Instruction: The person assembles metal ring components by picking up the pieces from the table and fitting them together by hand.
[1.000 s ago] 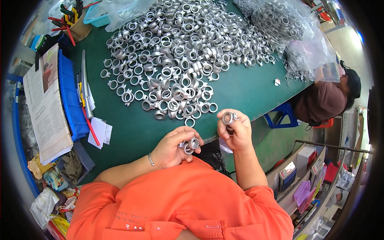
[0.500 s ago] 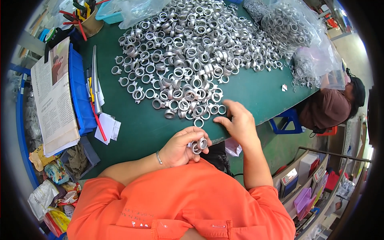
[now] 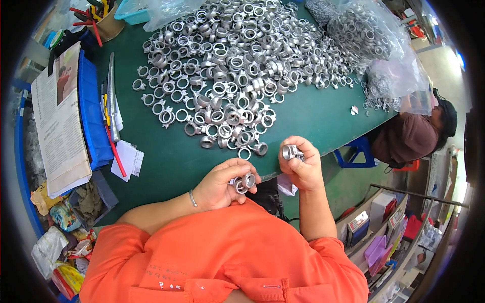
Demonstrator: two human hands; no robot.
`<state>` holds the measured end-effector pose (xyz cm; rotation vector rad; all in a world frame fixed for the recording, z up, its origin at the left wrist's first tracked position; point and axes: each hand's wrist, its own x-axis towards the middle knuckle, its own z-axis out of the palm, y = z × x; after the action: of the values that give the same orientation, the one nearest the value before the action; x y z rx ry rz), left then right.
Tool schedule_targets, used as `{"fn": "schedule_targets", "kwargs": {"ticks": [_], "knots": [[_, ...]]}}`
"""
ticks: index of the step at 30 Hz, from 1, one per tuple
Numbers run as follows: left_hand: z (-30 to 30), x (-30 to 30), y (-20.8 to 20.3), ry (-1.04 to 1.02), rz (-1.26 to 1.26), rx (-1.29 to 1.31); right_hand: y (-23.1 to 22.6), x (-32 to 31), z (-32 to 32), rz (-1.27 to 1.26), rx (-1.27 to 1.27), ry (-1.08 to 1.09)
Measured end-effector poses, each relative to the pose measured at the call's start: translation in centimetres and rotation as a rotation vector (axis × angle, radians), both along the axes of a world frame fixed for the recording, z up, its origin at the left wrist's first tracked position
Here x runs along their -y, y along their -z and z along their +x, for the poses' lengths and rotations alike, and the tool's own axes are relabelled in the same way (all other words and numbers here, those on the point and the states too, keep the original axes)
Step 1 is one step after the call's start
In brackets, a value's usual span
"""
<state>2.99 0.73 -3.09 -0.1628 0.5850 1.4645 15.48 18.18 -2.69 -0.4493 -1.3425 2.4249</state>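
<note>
My left hand (image 3: 221, 184) is closed around a few grey metal rings (image 3: 241, 185), held just past the table's front edge. To the right, my right hand (image 3: 305, 165) is raised near that edge, its fingers wrapped round more metal rings (image 3: 291, 152); how many it holds is hidden. Beyond both hands a large heap of metal rings (image 3: 242, 60) spreads over the green tabletop (image 3: 187, 166). Many of these rings carry a small lug on the side. A single ring (image 3: 244, 153) lies at the near end of the heap, close to my left hand.
At left stand a blue bin (image 3: 96, 121) with a newspaper on it, a red pen (image 3: 115, 152) and white paper slips (image 3: 130, 160). Clear plastic bags of rings (image 3: 361, 35) fill the far right. Another person (image 3: 411, 136) sits beyond the right edge, near a blue stool (image 3: 356, 153).
My right hand has closed on rings from the heap's near right end and drawn back, turning upward. My left hand keeps its rings. The view has shifted slightly.
</note>
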Motion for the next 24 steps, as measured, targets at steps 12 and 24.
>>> {"fn": "schedule_targets", "kwargs": {"ticks": [12, 24], "knots": [[-0.8, 0.2, -0.9, -0.237, 0.127, -0.157, -0.7, 1.1, -0.2, -0.197, -0.159, -0.273], [0.0, 0.0, -1.7, -0.278, -0.010, -1.033, -2.1, 3.6, -1.7, 0.835, 0.072, -0.061]]}}
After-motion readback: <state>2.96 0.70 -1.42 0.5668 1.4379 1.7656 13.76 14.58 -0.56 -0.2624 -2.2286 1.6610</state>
